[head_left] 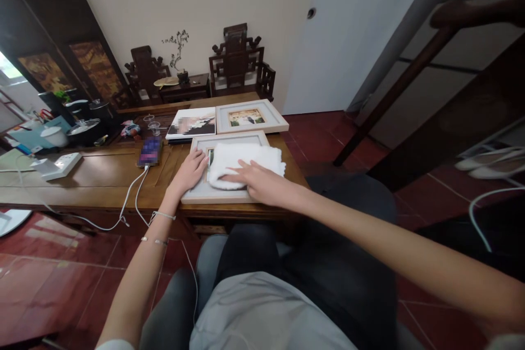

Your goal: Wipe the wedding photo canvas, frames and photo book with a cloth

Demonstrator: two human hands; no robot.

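A light wooden picture frame (188, 195) lies flat near the front edge of the brown table. A folded white cloth (262, 156) covers most of its middle, so the picture beneath is largely hidden. My right hand (262, 181) presses down on the cloth, and its fingers hold it at the near side. On the frame's left side rests my left hand (192, 170), fingers laid out toward the picture and touching the frame. Just behind is a second wooden frame (279, 120) with a small picture inside. Beside that one sits a printed photo panel (205, 115) on a dark stack.
A phone (150, 151) with a white cable lies left of the frame. Farther left are a power strip (63, 165) and a glass-lidded pot (85, 131). The cable hangs over the table's front edge. Dark carved chairs (238, 60) stand behind the table (110, 175).
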